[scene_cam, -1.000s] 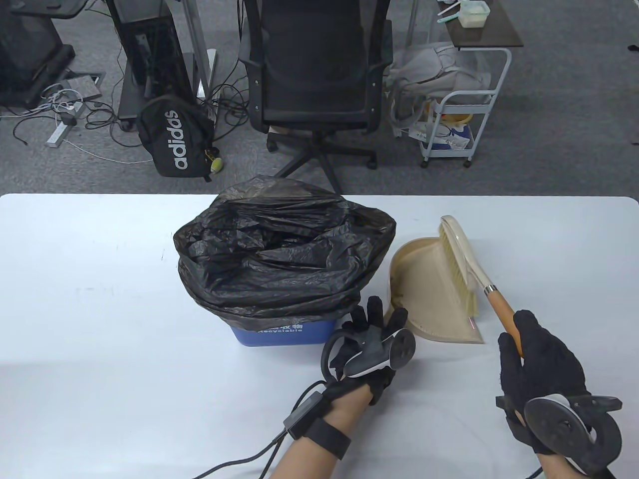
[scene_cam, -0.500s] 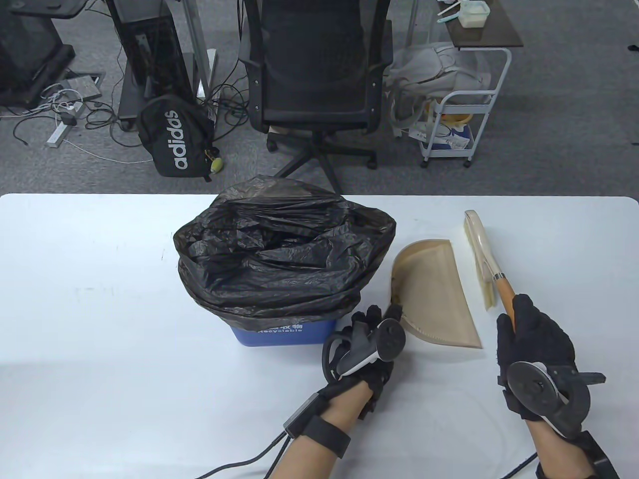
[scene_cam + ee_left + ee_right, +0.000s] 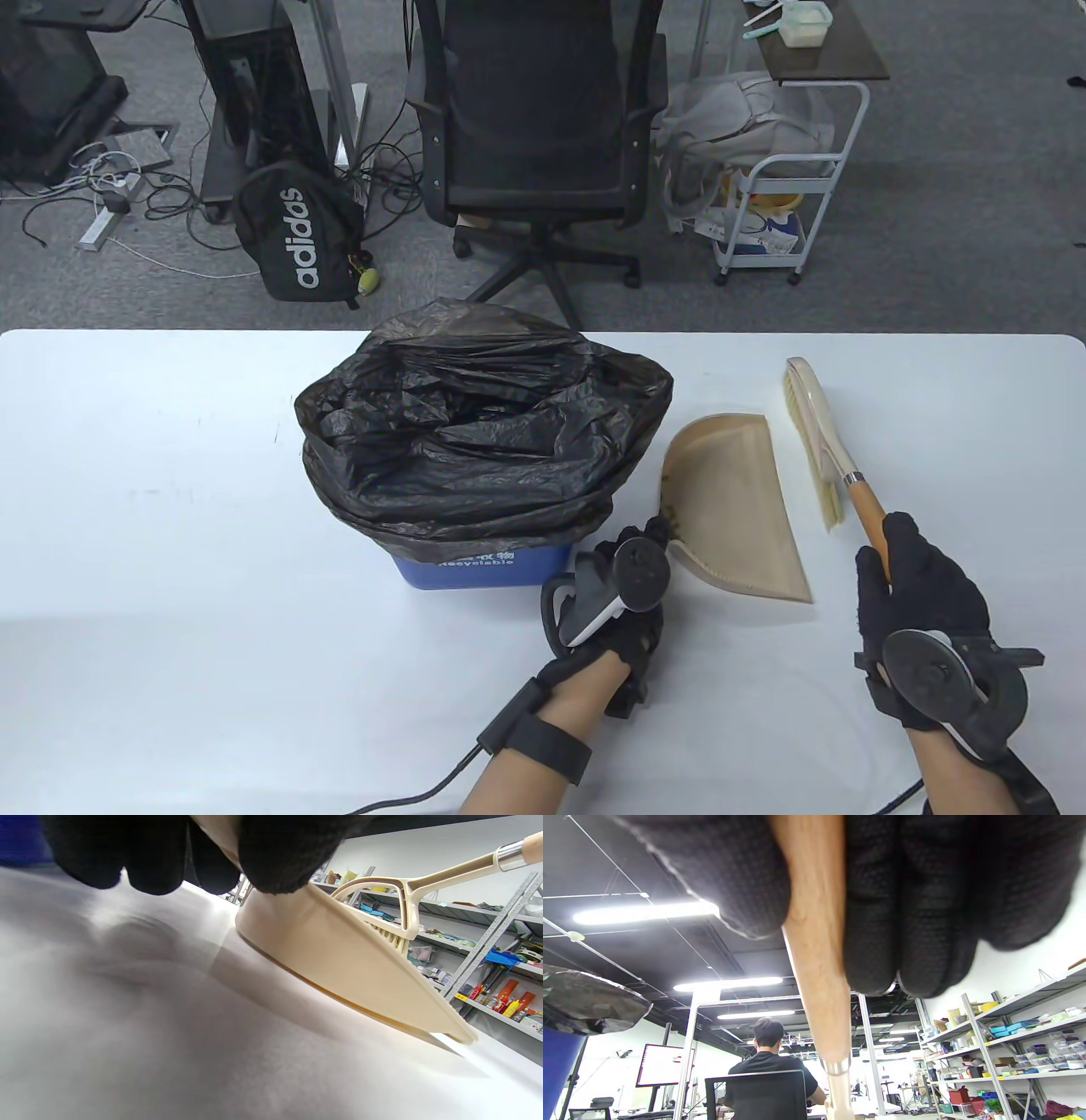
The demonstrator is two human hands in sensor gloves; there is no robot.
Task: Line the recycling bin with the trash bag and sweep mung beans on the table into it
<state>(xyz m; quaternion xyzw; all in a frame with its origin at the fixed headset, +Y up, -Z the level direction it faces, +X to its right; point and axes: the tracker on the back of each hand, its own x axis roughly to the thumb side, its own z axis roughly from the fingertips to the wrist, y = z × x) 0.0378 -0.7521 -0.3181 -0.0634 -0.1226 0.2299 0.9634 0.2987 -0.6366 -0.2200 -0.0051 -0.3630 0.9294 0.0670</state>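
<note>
Nearest the bottom edge of the table view, 2 forearms reach onto the white table (image 3: 170, 526), each hand in a black sensor glove with a tracker strapped to its back. The right hand (image 3: 920, 598) is wrapped around the wooden handle (image 3: 867, 515) of a hand brush (image 3: 816, 446); the right wrist view shows the gloved fingers (image 3: 908, 899) curled tight round the wood, with the thumb on the other side. The brush angles away from the hand, its cream head and bristles just right of the dustpan and apart from it.

The left hand (image 3: 624, 594) sits just in front of the bin's right corner and pinches the near rim of the beige dustpan (image 3: 734, 509). In the left wrist view the fingers (image 3: 280, 853) close over the pan's raised back edge, and the pan is tilted, that end lifted while its thin front lip meets the tabletop.

Beyond the left hand stands the blue recycling bin (image 3: 475, 567), near the middle of the table, touching nothing else. A black trash bag (image 3: 479, 424) lines it, the plastic folded down over the rim and crumpled loosely inside, leaving only a strip of blue wall showing at the front.

No mung beans can be made out on the table surface from any view.

Past the far table edge, on grey carpet, stand a black office chair (image 3: 534, 127), a black adidas backpack (image 3: 293, 233) to its left, and a white wheeled cart (image 3: 793, 191) to its right.
</note>
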